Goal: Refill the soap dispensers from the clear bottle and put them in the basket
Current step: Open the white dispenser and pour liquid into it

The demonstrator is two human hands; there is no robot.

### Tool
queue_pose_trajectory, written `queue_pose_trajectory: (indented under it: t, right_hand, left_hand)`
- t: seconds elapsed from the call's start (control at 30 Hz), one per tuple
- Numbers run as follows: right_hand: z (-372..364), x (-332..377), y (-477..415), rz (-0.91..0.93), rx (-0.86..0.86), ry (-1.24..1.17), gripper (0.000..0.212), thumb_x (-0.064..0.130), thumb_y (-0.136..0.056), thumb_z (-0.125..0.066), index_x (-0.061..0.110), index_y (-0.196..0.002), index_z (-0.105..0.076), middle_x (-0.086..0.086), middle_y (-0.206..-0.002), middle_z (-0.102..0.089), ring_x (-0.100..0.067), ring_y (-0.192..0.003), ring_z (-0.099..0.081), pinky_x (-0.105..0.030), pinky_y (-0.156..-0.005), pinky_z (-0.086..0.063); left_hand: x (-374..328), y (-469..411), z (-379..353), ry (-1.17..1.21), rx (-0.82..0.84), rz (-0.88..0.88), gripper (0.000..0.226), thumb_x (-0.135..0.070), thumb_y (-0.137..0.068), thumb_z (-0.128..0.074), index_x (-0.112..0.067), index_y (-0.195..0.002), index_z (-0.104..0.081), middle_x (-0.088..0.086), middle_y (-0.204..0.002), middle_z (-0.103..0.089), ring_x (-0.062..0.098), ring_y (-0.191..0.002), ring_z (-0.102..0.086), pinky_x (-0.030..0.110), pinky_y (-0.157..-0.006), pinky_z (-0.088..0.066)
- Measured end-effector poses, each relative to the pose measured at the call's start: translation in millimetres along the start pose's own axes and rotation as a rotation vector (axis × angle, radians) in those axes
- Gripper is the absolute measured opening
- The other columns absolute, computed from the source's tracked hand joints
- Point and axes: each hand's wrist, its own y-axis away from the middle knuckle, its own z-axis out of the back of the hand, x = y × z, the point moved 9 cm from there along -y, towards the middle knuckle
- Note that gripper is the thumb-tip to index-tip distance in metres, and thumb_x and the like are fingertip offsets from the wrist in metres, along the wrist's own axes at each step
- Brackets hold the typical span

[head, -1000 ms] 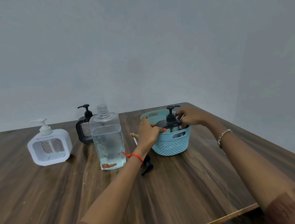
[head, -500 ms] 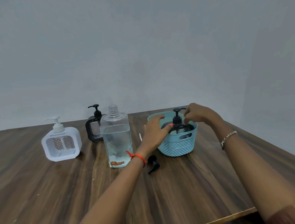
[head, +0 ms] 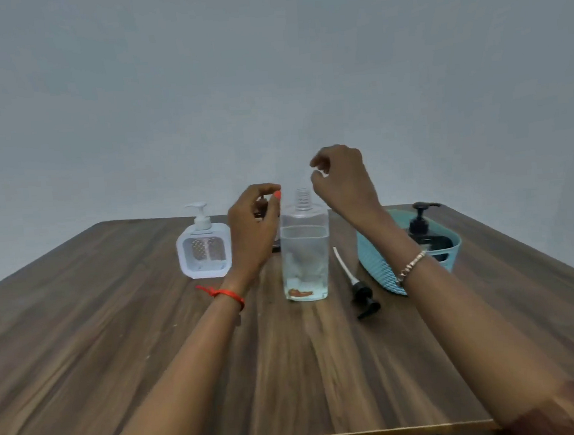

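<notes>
No legible text, label, brand, number or sign found on the clear bottle (head: 304, 250), the white dispenser (head: 204, 249), the black dispenser (head: 424, 230) or the basket (head: 378, 265).

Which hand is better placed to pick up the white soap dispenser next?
Left. The left hand hovers empty right beside the white dispenser, while the right hand is over the clear bottle, farther away.
</notes>
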Motion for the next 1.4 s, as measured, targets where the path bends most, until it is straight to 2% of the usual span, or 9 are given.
queue_pose_trajectory:
  t: [0.3, 0.47, 0.53, 0.67, 0.9, 0.97, 1.13, 1.27, 1.4]
  right_hand:
    - [-164, 46, 9, -0.085, 0.367, -0.201, 0.033, 0.015, -0.086, -0.057, -0.002, -0.115, -0.054, -0.016, -0.115, -0.057, -0.025, -0.11, -0.051, -0.032, -0.083, -0.042]
    - [-220, 25, 4, -0.295, 0.423, -0.308, 0.032, 0.014, -0.082, -0.062, 0.009, -0.058, -0.042, -0.005, -0.057, -0.04, -0.016, -0.052, -0.037, -0.025, -0.046, -0.029]
    - [-236, 25, 3, -0.288, 0.468, -0.331, 0.025, 0.021, -0.084, -0.065, -0.002, -0.092, -0.061, -0.018, -0.093, -0.061, -0.026, -0.084, -0.059, -0.031, -0.071, -0.045]
    - [-261, 23, -2, -0.261, 0.524, -0.403, 0.059, 0.026, -0.088, -0.062, 0.001, -0.136, -0.039, -0.013, -0.142, -0.043, -0.026, -0.128, -0.044, -0.03, -0.099, -0.036]
    - [-286, 26, -11, -0.296, 0.483, -0.389, 0.017, 0.021, -0.085, -0.064, 0.011, -0.073, -0.057, -0.004, -0.077, -0.056, -0.022, -0.092, -0.048, -0.03, -0.073, -0.037]
    - [-288, 23, -12, -0.308, 0.456, -0.397, 0.038, 0.018, -0.082, -0.067, 0.015, -0.055, -0.041, 0.0, -0.06, -0.041, -0.018, -0.084, -0.041, -0.028, -0.063, -0.032]
    - [-261, 34, -14, -0.225, 0.499, -0.416, 0.043, 0.023, -0.082, -0.069, 0.01, -0.053, -0.041, 0.0, -0.052, -0.035, -0.014, -0.056, -0.032, -0.023, -0.05, -0.022]
    - [-231, 44, -19, -0.134, 0.507, -0.48, 0.036, 0.022, -0.078, -0.074, 0.009, -0.057, -0.048, -0.003, -0.053, -0.032, -0.014, -0.053, -0.029, -0.026, -0.054, -0.024]
    - [-208, 39, -19, -0.13, 0.513, -0.478, 0.043, 0.028, -0.071, -0.08, -0.01, -0.066, -0.061, -0.009, -0.057, -0.04, -0.018, -0.053, -0.034, -0.023, -0.052, -0.025]
  left_hand:
    - [112, -6, 93, -0.243, -0.029, 0.461, 0.057, -0.027, -0.09, -0.059, -0.006, -0.137, -0.035, 0.007, -0.143, -0.037, 0.017, -0.131, -0.036, 0.018, -0.1, -0.027]
    - [148, -10, 95, -0.212, 0.112, 0.589, 0.023, -0.025, -0.087, -0.063, -0.01, -0.082, -0.047, 0.002, -0.082, -0.052, 0.005, -0.073, -0.058, 0.011, -0.057, -0.041]
    - [157, -13, 95, -0.249, 0.163, 0.579, 0.02, -0.024, -0.087, -0.062, -0.012, -0.08, -0.047, 0.004, -0.081, -0.051, 0.011, -0.074, -0.055, 0.021, -0.064, -0.042]
    - [170, -15, 92, -0.227, 0.219, 0.578, 0.027, -0.018, -0.091, -0.056, -0.028, -0.069, -0.043, -0.013, -0.074, -0.04, -0.004, -0.066, -0.051, 0.014, -0.066, -0.038]
    - [185, -13, 90, -0.148, 0.27, 0.581, 0.01, -0.015, -0.091, -0.053, -0.018, -0.084, -0.059, 0.004, -0.088, -0.066, 0.014, -0.081, -0.064, 0.025, -0.071, -0.05]
    - [190, -12, 99, -0.206, 0.213, 0.614, 0.013, -0.017, -0.088, -0.06, -0.016, -0.083, -0.048, 0.004, -0.087, -0.056, 0.019, -0.083, -0.058, 0.023, -0.065, -0.043]
    - [194, -10, 105, -0.109, 0.205, 0.727, 0.086, -0.039, -0.071, -0.077, -0.009, -0.14, -0.034, 0.0, -0.128, -0.049, 0.019, -0.114, -0.052, 0.036, -0.101, -0.042]
    - [178, -8, 94, 0.059, 0.269, 0.685, 0.033, -0.024, -0.075, -0.075, -0.009, -0.102, -0.065, 0.008, -0.092, -0.071, 0.016, -0.077, -0.069, 0.031, -0.071, -0.055]
    - [166, -7, 87, 0.146, 0.259, 0.667, 0.031, -0.017, -0.076, -0.075, -0.002, -0.101, -0.065, 0.019, -0.097, -0.069, 0.031, -0.087, -0.066, 0.041, -0.082, -0.055]
